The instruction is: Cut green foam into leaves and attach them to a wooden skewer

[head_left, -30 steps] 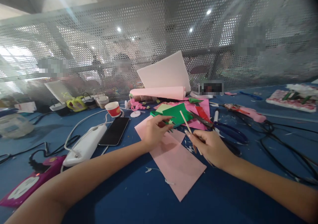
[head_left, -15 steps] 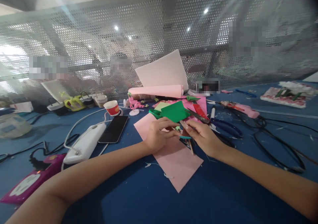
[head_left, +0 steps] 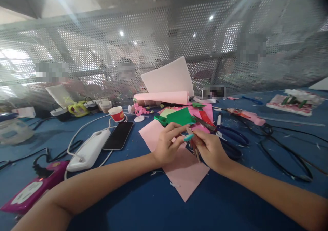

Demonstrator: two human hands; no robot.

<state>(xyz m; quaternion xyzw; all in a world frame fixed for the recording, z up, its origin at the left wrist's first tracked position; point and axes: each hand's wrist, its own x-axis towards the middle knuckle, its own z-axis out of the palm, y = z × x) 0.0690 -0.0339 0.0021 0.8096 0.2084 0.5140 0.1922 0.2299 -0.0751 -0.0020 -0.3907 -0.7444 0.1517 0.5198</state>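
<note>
My right hand is closed in a pinch around the top of a thin brown stick, whose lower end points down over a pink paper sheet. Facing it, my left hand curls its thumb and index finger toward the right fingertips. A teal nail shows on the left thumb. Whatever small piece lies between the two hands is mostly covered by fingers, so its kind is unclear. Just beyond the hands lie a green sheet and scissors with dark blue handles.
A phone, a white power strip, a magenta box and a red paper cup stand left. On the right lie a pink glue gun and black cables. A pink roll lies behind.
My left hand has shifted slightly right and turned, so its thumb and index finger now stretch further out. The light green bit seen between the fingers is no longer visible. My view has tilted slightly upward.
</note>
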